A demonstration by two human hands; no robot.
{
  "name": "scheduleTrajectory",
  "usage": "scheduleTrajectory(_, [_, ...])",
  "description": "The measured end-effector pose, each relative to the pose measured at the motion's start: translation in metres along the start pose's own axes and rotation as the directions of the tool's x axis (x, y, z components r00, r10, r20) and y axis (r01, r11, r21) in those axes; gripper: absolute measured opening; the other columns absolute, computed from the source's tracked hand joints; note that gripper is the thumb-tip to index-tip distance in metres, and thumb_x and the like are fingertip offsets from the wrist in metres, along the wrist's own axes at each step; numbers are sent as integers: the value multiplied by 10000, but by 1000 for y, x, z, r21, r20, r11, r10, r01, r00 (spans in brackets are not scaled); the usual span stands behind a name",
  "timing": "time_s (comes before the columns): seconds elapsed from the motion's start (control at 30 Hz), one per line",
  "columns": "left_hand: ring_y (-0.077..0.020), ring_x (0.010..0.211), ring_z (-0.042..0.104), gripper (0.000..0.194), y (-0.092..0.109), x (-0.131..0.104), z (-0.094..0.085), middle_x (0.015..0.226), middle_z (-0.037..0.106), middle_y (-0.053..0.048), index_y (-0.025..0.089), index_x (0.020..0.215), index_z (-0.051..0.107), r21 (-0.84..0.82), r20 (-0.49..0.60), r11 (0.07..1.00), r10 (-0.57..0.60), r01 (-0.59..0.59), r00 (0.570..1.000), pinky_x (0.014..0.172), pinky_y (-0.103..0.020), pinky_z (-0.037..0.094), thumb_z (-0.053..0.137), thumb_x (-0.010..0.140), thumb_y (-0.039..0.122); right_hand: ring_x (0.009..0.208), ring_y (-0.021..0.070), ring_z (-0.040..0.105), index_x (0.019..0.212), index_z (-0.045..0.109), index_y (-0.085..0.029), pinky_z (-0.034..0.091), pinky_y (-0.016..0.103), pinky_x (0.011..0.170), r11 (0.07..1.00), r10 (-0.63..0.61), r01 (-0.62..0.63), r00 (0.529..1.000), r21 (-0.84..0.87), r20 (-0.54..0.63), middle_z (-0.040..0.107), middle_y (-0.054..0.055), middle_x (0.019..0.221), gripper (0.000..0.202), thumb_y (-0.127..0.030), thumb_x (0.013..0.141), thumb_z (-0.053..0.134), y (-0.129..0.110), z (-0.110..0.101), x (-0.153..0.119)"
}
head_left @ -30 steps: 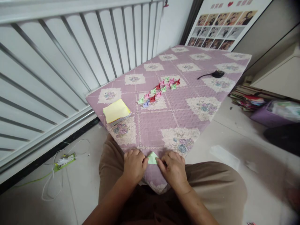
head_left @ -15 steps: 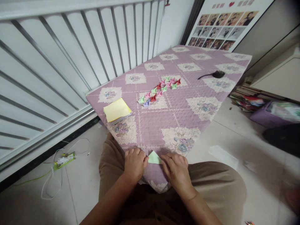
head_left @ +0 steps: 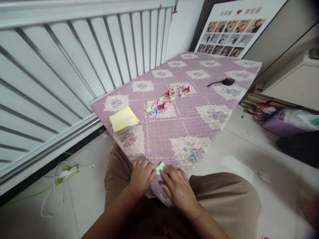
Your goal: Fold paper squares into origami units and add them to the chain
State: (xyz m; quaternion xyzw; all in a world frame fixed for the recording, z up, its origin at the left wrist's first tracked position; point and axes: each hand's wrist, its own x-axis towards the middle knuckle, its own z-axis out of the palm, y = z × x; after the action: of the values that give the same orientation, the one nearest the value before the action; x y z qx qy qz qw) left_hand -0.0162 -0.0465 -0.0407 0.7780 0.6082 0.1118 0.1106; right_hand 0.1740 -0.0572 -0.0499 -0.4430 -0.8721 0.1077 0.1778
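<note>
While both hands press a small green paper flat at the worktop's near corner, left hand curled beside it and right hand with fingers pinning it, a yellow paper stack lies farther left, folded paper pieces beyond.

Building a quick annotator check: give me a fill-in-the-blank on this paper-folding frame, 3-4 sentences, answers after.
1. Both hands, left hand and right hand, press a small folded paper whose colour is ____.
2. The top sheet of the paper stack near the table's left corner is ____.
3. The folded pieces lie in a row on the ____ quilted cover.
4. The power strip lies on the ____.

Missing words: green; yellow; purple; floor
</note>
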Motion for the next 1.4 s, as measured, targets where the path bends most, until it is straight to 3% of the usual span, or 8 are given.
scheduleTrajectory(0.13, [-199,989,493,215,-5,1,0,1073,620,-36,251,1071,637,-57,25,974,219,-217,975,887,-351,345,463,944,253,1040,259,526,1248,572,-252,353,413,913,999,12,-11,1000,-32,18,630,92,1146,402,-309,852,615,-1,-1,1])
scheduleTrajectory(0.3, [-209,994,472,270,-4,12,-2,1096,602,-30,301,1185,585,7,90,950,309,-311,947,876,-361,349,498,930,320,1065,260,513,1192,607,-243,341,419,930,999,13,-13,1000,-48,-7,625,88,1160,378,-358,833,643,0,5,0])
scheduleTrajectory(0.47, [-211,969,475,294,-4,18,-3,1096,589,-28,310,1212,558,83,114,949,293,-303,949,816,-354,356,487,929,348,1076,263,505,1244,577,-242,317,429,969,997,1,-2,1000,-73,-11,626,79,1166,503,-451,796,669,0,6,-3])
scheduleTrajectory(0.6, [-229,991,472,354,-4,18,-5,1132,570,-46,327,1269,523,108,114,954,266,-278,957,826,-378,349,488,917,345,1119,265,492,1267,561,-256,283,445,1003,994,-19,21,999,-109,26,613,68,1206,495,-473,827,623,-1,3,-7])
scheduleTrajectory(0.8, [-243,982,475,447,-11,26,-14,1132,550,-56,338,1266,530,72,139,968,227,-239,964,852,-403,359,570,830,251,1144,270,486,1253,570,-259,265,458,1017,995,44,-42,999,-90,19,605,64,1232,495,-490,820,626,-3,6,-9])
scheduleTrajectory(1.0, [-204,1021,495,339,-8,24,-12,1125,586,-60,229,1158,621,-150,-15,947,284,-283,959,899,-355,396,441,886,136,1173,271,469,1264,558,-246,276,464,1012,995,53,-49,998,-82,38,581,79,1256,459,-387,834,637,-8,1,-6])
scheduleTrajectory(1.17, [-224,1072,487,257,0,13,-8,1147,628,-30,266,1111,647,-117,40,956,275,-269,961,937,-404,373,511,898,225,1031,236,535,1189,606,-256,361,405,905,996,88,-89,995,9,41,636,61,1124,362,-274,829,650,-4,-7,3])
scheduleTrajectory(1.4, [-234,1135,467,349,-14,12,-11,1240,591,-31,258,1186,614,-216,74,918,356,-334,931,992,-411,364,565,842,222,908,209,559,1012,663,-265,403,339,799,989,65,-71,996,128,57,645,33,949,251,-179,777,681,11,-9,24])
